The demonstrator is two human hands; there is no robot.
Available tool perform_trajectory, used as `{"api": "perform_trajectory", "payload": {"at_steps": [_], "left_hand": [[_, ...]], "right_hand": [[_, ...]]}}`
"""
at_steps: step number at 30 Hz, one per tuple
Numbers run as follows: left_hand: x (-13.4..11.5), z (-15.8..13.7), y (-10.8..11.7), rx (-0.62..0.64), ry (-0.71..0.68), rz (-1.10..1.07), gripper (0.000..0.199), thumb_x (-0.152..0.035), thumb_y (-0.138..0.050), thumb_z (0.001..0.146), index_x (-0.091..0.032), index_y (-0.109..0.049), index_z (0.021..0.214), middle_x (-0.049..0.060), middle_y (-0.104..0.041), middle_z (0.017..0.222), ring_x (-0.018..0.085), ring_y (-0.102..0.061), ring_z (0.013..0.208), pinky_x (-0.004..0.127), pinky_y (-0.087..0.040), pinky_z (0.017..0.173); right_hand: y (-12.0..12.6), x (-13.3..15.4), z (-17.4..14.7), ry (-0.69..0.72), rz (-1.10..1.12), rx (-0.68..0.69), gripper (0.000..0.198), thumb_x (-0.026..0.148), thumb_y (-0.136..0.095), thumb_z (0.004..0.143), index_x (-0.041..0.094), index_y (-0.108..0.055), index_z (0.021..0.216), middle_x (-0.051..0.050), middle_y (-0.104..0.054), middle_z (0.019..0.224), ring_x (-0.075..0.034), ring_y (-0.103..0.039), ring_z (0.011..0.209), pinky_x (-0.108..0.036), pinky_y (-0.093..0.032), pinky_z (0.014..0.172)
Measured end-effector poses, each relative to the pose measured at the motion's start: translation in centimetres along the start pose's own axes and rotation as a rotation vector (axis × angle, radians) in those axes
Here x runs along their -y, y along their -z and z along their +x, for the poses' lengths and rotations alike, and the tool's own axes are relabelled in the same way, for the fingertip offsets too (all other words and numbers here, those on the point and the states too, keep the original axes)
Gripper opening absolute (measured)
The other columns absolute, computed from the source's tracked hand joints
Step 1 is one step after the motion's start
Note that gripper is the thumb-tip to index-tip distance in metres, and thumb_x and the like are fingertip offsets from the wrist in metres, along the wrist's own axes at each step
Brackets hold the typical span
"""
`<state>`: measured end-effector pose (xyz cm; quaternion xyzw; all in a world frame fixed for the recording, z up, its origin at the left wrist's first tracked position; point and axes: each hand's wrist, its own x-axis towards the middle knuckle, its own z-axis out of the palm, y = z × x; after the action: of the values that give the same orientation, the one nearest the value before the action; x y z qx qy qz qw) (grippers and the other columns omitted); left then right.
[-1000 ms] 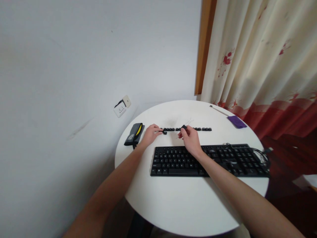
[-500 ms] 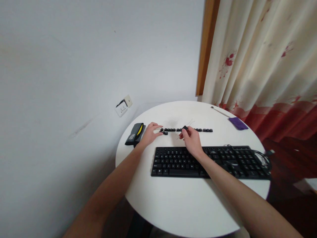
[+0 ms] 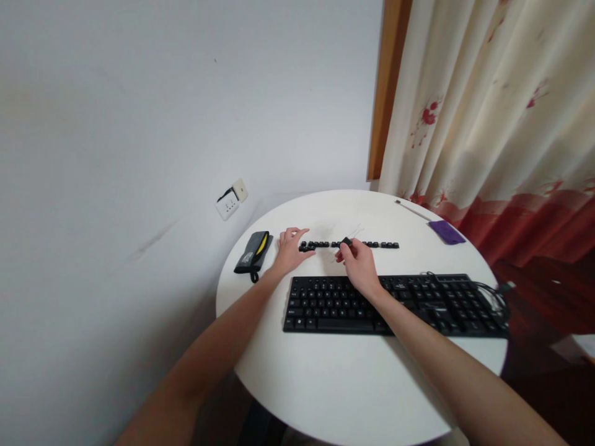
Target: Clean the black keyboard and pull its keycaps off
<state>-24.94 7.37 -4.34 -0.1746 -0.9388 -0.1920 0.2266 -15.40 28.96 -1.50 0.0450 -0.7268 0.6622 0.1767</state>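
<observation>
Black keycaps lie in a row across the white round table, with a few more below its left end. Around that end, my left hand has its thumb and fingers apart. No keycap is visibly gripped in it. My right hand pinches a wire keycap puller by its small black body. Thin wires stick out on either side of that hand, which hides part of the row. Below my hands lies a black keyboard, its top row of keys bare; my right forearm crosses over it.
A grey pouch with a yellow edge rests on the left. Back right are a thin brush and a purple cloth. The keyboard's coiled cable hangs near the right edge. Wall and curtain border the table.
My left hand has shifted slightly right, and its thumb and fingers have spread wider around the keycaps at the left end. My right hand stays nearly still with the keycap puller.
</observation>
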Motion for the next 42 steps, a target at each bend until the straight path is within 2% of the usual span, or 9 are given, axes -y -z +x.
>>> {"api": "perform_trajectory", "payload": {"at_steps": [3, 5, 8, 11, 17, 25, 32, 42], "left_hand": [[0.7, -0.2, 0.3, -0.007, 0.020, -0.035, 0.078, -0.042, -0.087, 0.064, -0.028, -0.054, 0.133, 0.009, -0.051, 0.127, 0.031, -0.047, 0.117, 0.043, -0.037, 0.101], [1.4, -0.3, 0.7, -0.004, 0.100, -0.090, 0.071, -0.042, -0.086, 0.065, -0.023, -0.056, 0.127, 0.008, -0.057, 0.115, 0.027, -0.053, 0.109, 0.039, -0.041, 0.095], [2.2, -0.6, 1.2, 0.098, 0.289, -0.159, 0.051, -0.046, -0.082, 0.068, -0.020, -0.060, 0.107, 0.004, -0.062, 0.093, 0.022, -0.061, 0.087, 0.032, -0.045, 0.078], [2.2, -0.7, 1.4, 0.199, 0.371, -0.146, 0.042, -0.050, -0.081, 0.066, -0.020, -0.062, 0.088, 0.003, -0.065, 0.083, 0.020, -0.062, 0.076, 0.029, -0.043, 0.068], [1.6, -0.2, 1.0, 0.187, 0.375, -0.124, 0.034, -0.050, -0.080, 0.067, -0.021, -0.063, 0.073, 0.004, -0.068, 0.077, 0.020, -0.064, 0.073, 0.028, -0.042, 0.064], [2.3, -0.2, 1.4, 0.230, 0.362, -0.215, 0.031, -0.047, -0.079, 0.067, -0.020, -0.070, 0.077, 0.004, -0.070, 0.077, 0.019, -0.063, 0.072, 0.028, -0.042, 0.064], [2.7, -0.3, 1.2, 0.186, 0.292, -0.280, 0.023, -0.040, -0.078, 0.069, -0.019, -0.073, 0.076, 0.003, -0.070, 0.074, 0.018, -0.062, 0.070, 0.029, -0.042, 0.066], [1.9, -0.6, 1.4, 0.199, 0.328, -0.260, 0.027, -0.043, -0.078, 0.069, -0.018, -0.072, 0.078, 0.004, -0.070, 0.074, 0.018, -0.062, 0.069, 0.028, -0.041, 0.063]], "right_hand": [[0.0, 0.1, 0.0, 0.002, -0.008, -0.003, 0.025, 0.039, -0.051, 0.091, 0.020, -0.056, 0.076, -0.005, -0.069, 0.071, -0.019, -0.066, 0.065, -0.030, -0.049, 0.062], [0.1, 0.2, 0.0, -0.004, -0.006, -0.007, 0.025, 0.040, -0.051, 0.091, 0.019, -0.057, 0.076, -0.005, -0.069, 0.071, -0.019, -0.066, 0.065, -0.030, -0.049, 0.063], [0.0, 0.3, 0.0, -0.008, -0.007, -0.007, 0.025, 0.039, -0.052, 0.091, 0.020, -0.057, 0.076, -0.006, -0.069, 0.071, -0.019, -0.066, 0.065, -0.031, -0.049, 0.064], [0.0, 0.2, 0.0, -0.001, -0.010, 0.000, 0.025, 0.039, -0.052, 0.091, 0.020, -0.056, 0.076, -0.005, -0.069, 0.070, -0.019, -0.066, 0.065, -0.031, -0.049, 0.064], [0.0, 0.0, 0.0, -0.003, -0.008, 0.004, 0.024, 0.039, -0.052, 0.091, 0.020, -0.056, 0.076, -0.005, -0.069, 0.071, -0.019, -0.066, 0.065, -0.030, -0.049, 0.064], [-0.1, 0.2, -0.1, -0.001, -0.010, -0.002, 0.025, 0.040, -0.052, 0.091, 0.020, -0.056, 0.077, -0.005, -0.069, 0.071, -0.019, -0.066, 0.065, -0.030, -0.049, 0.063], [-0.1, 0.1, -0.1, 0.000, -0.014, 0.007, 0.027, 0.043, -0.053, 0.091, 0.020, -0.057, 0.077, -0.006, -0.071, 0.072, -0.019, -0.066, 0.066, -0.030, -0.050, 0.063], [0.0, 0.0, 0.0, -0.008, -0.039, 0.015, 0.027, 0.042, -0.052, 0.091, 0.020, -0.058, 0.076, -0.006, -0.070, 0.071, -0.019, -0.066, 0.066, -0.030, -0.049, 0.064]]}}
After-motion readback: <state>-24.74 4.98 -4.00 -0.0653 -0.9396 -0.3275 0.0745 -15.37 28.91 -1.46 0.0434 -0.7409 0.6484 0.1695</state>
